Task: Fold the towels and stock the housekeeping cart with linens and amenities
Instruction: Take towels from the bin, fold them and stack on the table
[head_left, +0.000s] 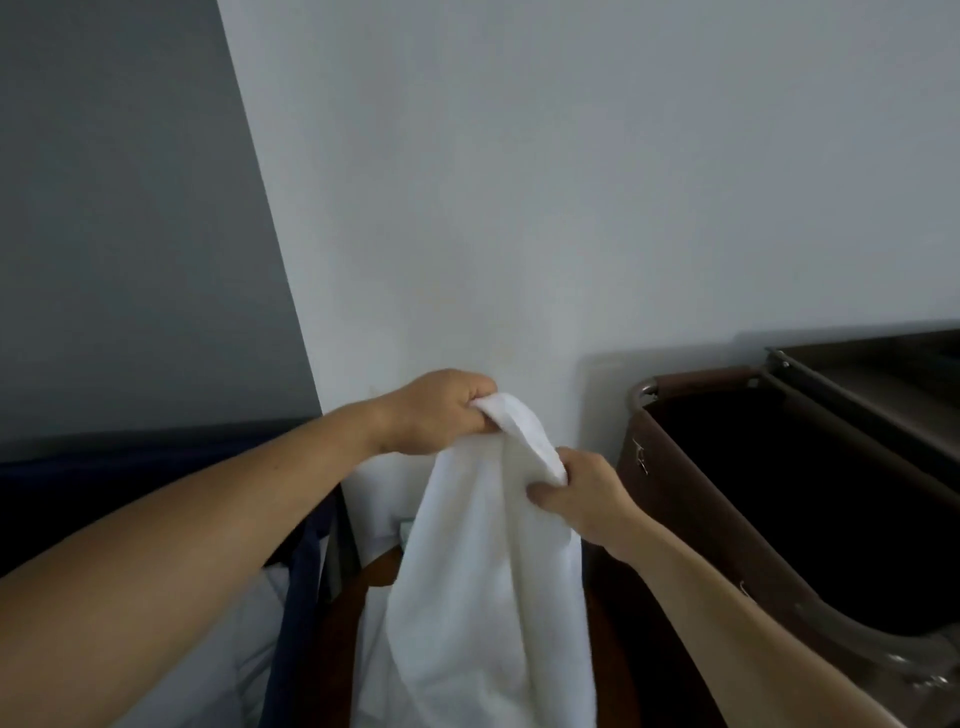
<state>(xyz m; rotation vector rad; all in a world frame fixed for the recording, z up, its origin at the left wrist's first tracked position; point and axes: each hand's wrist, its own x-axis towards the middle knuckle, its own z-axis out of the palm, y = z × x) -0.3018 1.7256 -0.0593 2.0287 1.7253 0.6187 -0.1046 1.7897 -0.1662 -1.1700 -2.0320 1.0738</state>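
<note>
Left hand (441, 410) and right hand (579, 501) raised — fingers pinching.

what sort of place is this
Likely a hotel housekeeping area: a brown cart with a dark bag by the wall, the left hand and right hand holding up a white towel, more white linen lower left.

A: Where does the white towel (493, 597) end?
B: I cannot say, because the bottom edge of the frame cuts it. Its top fold also covers the fingertips of the left hand (441, 410), and the fingers of the right hand (582, 499) go behind the cloth.
A: And the brown housekeeping cart (675, 483) at the right?
B: The right edge cuts it, and inside its bag there is only darkness. The pale thing (405, 528) by the wall, low centre, is too small to name.
</note>
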